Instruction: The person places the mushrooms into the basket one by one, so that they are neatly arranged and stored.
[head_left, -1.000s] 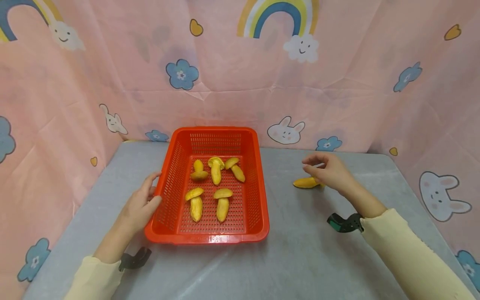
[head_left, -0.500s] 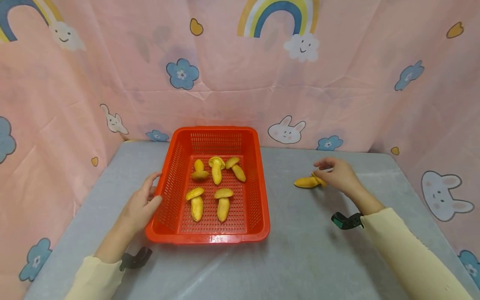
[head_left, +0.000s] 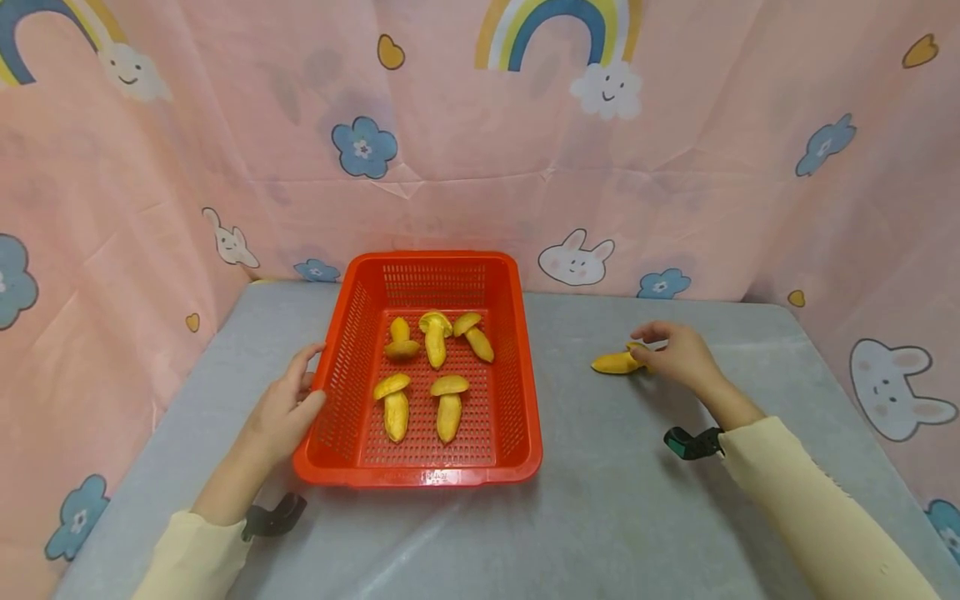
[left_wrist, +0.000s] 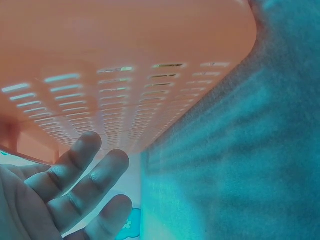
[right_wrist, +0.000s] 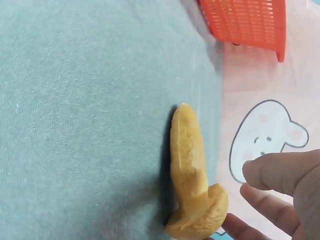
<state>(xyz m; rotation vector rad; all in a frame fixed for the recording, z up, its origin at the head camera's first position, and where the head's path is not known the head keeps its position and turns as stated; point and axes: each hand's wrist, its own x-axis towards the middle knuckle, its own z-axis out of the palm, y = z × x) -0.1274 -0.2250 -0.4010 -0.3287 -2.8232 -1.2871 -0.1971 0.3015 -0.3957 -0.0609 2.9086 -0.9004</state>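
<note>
My left hand (head_left: 281,412) rests at the left side of a red plastic basket (head_left: 416,477). In the left wrist view its loosely bent fingers (left_wrist: 95,182) lie beside the slotted outer wall. Several yellow mushrooms (head_left: 396,415) lie inside the basket. On the table to the right lies one more yellow mushroom (head_left: 615,363), its stem pointing left. My right hand (head_left: 684,360) is at its cap, partly covering it in the head view. From the right wrist, the thumb (right_wrist: 270,172) stands apart from the mushroom, while a fingertip is close to or touching the cap.
The grey table (head_left: 600,500) extends in front of and around the basket. A pink printed cloth (head_left: 465,200) hangs behind the table and along both sides. A dark wrist device (head_left: 693,443) sits below the right hand, another (head_left: 275,515) below the left.
My right hand has moved slightly right and down to the mushroom's cap, with more of the mushroom showing than a second ago. The left hand and basket have stayed in place.
</note>
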